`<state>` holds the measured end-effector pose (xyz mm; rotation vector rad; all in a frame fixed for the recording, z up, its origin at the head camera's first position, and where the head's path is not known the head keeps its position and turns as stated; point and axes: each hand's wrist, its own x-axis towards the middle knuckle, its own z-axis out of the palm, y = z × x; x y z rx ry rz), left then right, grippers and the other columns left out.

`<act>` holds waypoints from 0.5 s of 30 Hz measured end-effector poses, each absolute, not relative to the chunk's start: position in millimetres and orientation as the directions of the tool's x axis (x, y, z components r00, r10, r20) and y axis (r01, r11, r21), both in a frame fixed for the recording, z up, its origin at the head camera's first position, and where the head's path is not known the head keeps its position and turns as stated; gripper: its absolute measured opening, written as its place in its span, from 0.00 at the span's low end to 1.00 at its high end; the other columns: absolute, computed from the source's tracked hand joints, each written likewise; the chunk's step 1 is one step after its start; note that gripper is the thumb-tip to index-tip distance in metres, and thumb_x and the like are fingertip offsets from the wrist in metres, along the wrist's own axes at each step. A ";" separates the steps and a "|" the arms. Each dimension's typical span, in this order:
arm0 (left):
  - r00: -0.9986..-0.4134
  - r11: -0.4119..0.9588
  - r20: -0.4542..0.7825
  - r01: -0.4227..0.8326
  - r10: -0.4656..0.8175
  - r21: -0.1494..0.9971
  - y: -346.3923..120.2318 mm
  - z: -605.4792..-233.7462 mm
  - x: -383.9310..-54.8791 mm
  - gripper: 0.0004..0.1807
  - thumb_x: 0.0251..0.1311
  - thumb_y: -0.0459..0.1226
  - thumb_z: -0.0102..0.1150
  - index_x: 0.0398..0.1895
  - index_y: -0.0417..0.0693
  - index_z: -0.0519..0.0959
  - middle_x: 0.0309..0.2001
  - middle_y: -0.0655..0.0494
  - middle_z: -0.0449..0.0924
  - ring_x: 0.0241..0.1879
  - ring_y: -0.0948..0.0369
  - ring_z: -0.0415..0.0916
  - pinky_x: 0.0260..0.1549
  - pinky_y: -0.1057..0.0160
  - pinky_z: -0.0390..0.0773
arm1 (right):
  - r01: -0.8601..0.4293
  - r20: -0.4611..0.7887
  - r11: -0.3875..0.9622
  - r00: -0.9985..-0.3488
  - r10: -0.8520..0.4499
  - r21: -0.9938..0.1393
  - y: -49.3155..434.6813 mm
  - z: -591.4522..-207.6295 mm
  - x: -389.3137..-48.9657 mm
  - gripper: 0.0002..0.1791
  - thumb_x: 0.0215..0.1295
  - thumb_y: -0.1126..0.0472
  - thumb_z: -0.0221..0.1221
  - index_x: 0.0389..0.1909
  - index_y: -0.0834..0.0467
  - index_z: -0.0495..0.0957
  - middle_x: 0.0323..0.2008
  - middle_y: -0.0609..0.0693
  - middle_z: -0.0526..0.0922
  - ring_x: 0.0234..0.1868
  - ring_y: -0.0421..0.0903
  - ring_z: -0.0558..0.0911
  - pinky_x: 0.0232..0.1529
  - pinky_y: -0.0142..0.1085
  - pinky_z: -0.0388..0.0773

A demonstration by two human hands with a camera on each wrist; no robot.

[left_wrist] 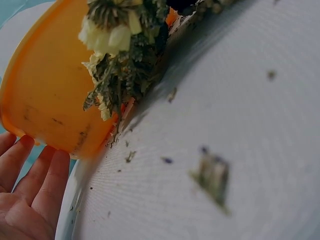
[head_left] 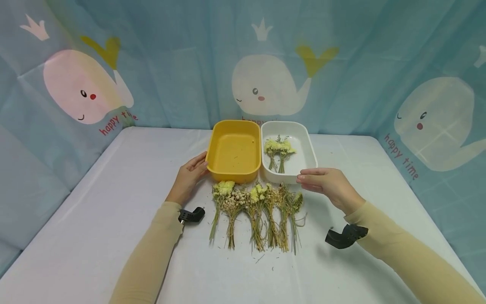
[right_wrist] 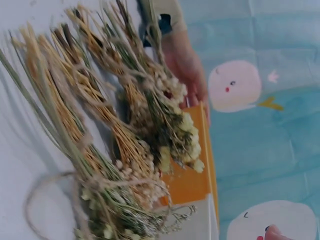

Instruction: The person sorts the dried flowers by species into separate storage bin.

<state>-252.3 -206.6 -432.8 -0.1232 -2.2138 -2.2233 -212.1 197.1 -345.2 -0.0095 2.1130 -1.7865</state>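
One yellow tray [head_left: 233, 156], white tray [head_left: 302, 155], fingers [head_left: 316, 172] either side

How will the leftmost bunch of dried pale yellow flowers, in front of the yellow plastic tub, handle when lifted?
The bunch is probably fragile: dry bits litter the white tabletop. Its thin, straight stems suggest it may be light and fairly stiff. Its fuller flower heads could make it dip that way if gripped by the stems.

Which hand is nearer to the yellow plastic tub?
Left. The left hand touches the left side of the yellow plastic tub; the right hand is farther off, at the near right corner of the white plastic tub.
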 end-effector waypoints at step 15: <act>-0.996 -0.021 0.055 0.053 0.064 0.998 -206.3 -432.6 -252.4 0.34 0.72 0.44 0.55 0.77 0.45 0.58 0.76 0.48 0.60 0.74 0.53 0.62 0.58 0.73 0.79 | 0.232 -0.278 0.192 -0.922 -0.269 -0.954 206.9 -362.3 -185.1 0.22 0.66 0.58 0.65 0.58 0.64 0.78 0.42 0.40 0.89 0.50 0.39 0.87 0.61 0.39 0.82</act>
